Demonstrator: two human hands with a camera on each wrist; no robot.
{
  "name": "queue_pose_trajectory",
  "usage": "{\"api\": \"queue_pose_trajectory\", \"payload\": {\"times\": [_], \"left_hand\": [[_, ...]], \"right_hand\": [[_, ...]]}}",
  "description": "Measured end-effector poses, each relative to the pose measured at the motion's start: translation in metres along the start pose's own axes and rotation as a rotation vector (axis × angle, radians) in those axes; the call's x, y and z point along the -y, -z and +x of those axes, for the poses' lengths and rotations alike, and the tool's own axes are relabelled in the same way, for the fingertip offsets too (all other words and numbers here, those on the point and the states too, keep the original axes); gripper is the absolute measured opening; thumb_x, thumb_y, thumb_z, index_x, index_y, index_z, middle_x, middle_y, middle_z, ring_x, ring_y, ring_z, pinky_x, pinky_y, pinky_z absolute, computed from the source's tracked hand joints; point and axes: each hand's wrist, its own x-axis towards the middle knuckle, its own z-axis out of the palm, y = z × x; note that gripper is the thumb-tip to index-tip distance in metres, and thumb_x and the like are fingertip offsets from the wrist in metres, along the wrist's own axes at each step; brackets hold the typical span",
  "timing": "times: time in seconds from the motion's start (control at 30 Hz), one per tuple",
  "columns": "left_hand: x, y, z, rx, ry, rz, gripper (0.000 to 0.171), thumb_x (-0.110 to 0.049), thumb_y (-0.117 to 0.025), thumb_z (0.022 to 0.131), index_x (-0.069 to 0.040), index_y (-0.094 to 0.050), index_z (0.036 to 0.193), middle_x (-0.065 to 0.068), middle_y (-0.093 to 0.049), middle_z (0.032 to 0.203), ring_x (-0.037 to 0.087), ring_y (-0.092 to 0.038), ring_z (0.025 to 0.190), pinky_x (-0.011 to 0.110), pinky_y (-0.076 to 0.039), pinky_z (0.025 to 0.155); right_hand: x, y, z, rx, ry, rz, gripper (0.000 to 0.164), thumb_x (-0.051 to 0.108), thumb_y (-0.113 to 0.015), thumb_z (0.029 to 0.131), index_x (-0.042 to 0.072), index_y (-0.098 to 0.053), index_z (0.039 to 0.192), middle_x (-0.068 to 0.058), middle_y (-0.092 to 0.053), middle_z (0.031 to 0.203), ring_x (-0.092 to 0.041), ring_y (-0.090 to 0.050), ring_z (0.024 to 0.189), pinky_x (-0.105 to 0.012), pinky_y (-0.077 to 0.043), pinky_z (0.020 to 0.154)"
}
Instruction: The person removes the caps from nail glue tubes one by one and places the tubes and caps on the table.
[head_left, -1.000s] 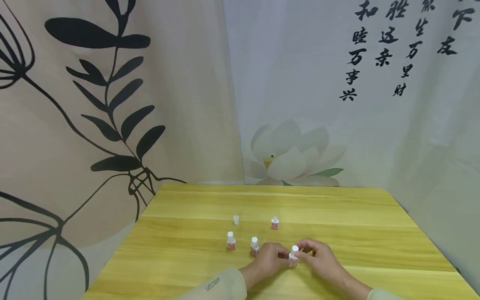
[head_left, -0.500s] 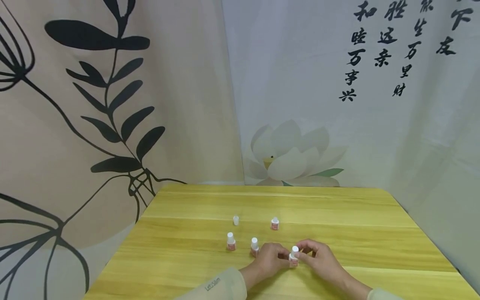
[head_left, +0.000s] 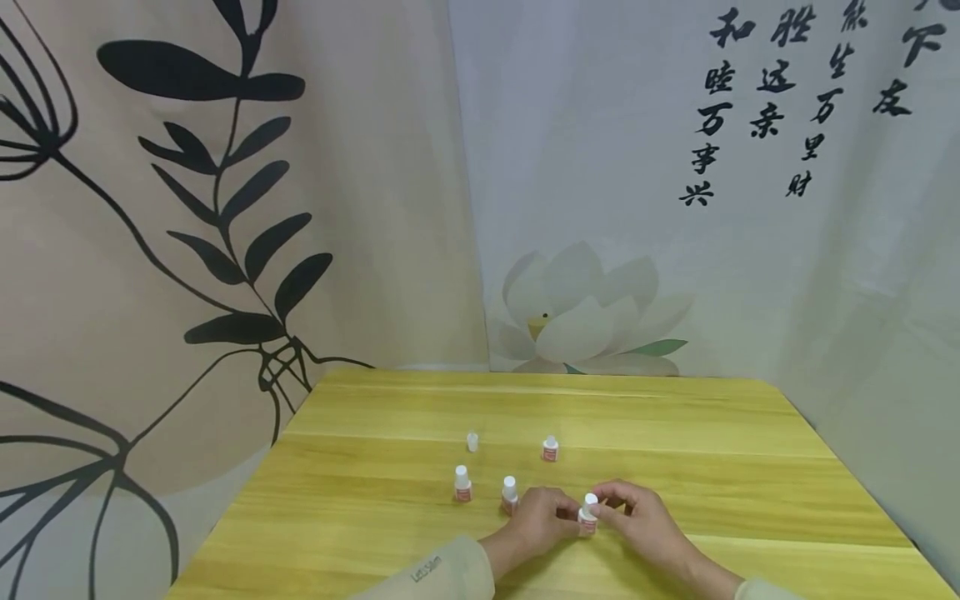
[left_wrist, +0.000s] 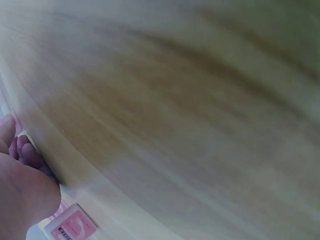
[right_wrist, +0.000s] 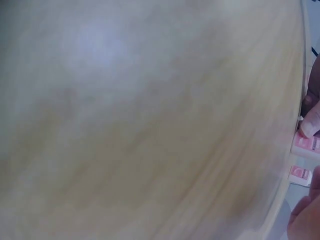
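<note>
A small white bottle [head_left: 588, 526] with a pink-red label stands upright between the two hands. Its body is gripped by the left hand [head_left: 538, 518] from the left side, thumb toward the front. From the right, the right hand [head_left: 637, 512] pinches the white cap [head_left: 591, 499] on top with thumb and fingers. Partly behind the left hand is a second capped bottle [head_left: 510, 496]. In the left wrist view the left hand [left_wrist: 30, 185] shows at the lower left edge, beside a pink-labelled bottle [left_wrist: 77, 226]. The right wrist view catches the right hand [right_wrist: 306, 220] at its right edge.
Another capped bottle [head_left: 462, 487] stands farther left on the yellow wooden table [head_left: 360, 517]. At the back is a bottle [head_left: 551, 451] with a shorter top, and left of it a small loose white cap [head_left: 472, 442]. A printed curtain [head_left: 390, 208] hangs behind the table.
</note>
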Motion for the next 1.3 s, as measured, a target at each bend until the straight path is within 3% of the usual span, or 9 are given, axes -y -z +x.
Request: {"api": "queue_pose_trajectory", "payload": {"times": [0.37, 0.67, 1.0, 1.3], "left_hand": [[0.0009, -0.0013, 0.0007, -0.003, -0.001, 0.016, 0.013, -0.019, -0.083, 0.080, -0.011, -0.079, 0.089, -0.015, -0.061, 0.073, -0.004, -0.051, 0.068, 0.017, -0.046, 0.064], [0.0003, -0.0014, 0.0004, -0.008, -0.007, -0.004, 0.011, -0.015, -0.084, 0.079, -0.010, -0.079, 0.088, -0.014, -0.062, 0.071, -0.003, -0.051, 0.066, 0.017, -0.046, 0.062], [0.0007, -0.0014, 0.0008, -0.010, 0.000, -0.007, 0.011, -0.016, -0.084, 0.079, -0.010, -0.079, 0.087, -0.014, -0.064, 0.072, -0.004, -0.051, 0.067, 0.017, -0.046, 0.062], [0.0011, -0.0021, 0.0008, -0.014, 0.000, -0.014, 0.010, -0.014, -0.084, 0.079, -0.010, -0.079, 0.086, -0.012, -0.065, 0.072, -0.003, -0.051, 0.065, 0.018, -0.046, 0.061]], "right_hand": [[0.0032, 0.0012, 0.0018, 0.013, -0.048, 0.009, 0.026, 0.026, -0.077, 0.087, 0.009, -0.070, 0.105, -0.001, -0.067, 0.091, -0.014, -0.056, 0.080, -0.024, -0.043, 0.064], [0.0003, 0.0006, 0.0017, 0.016, -0.020, 0.013, 0.023, 0.023, -0.076, 0.088, 0.007, -0.071, 0.105, -0.001, -0.068, 0.091, -0.013, -0.055, 0.076, -0.024, -0.044, 0.062], [0.0000, 0.0001, 0.0039, 0.007, -0.088, 0.072, 0.021, 0.022, -0.075, 0.089, 0.009, -0.070, 0.104, -0.002, -0.068, 0.092, -0.015, -0.055, 0.075, -0.024, -0.044, 0.062], [0.0030, -0.0001, 0.0028, 0.022, -0.058, 0.036, 0.025, 0.021, -0.073, 0.090, 0.004, -0.070, 0.109, -0.003, -0.067, 0.090, -0.014, -0.053, 0.072, -0.024, -0.044, 0.062]]}}
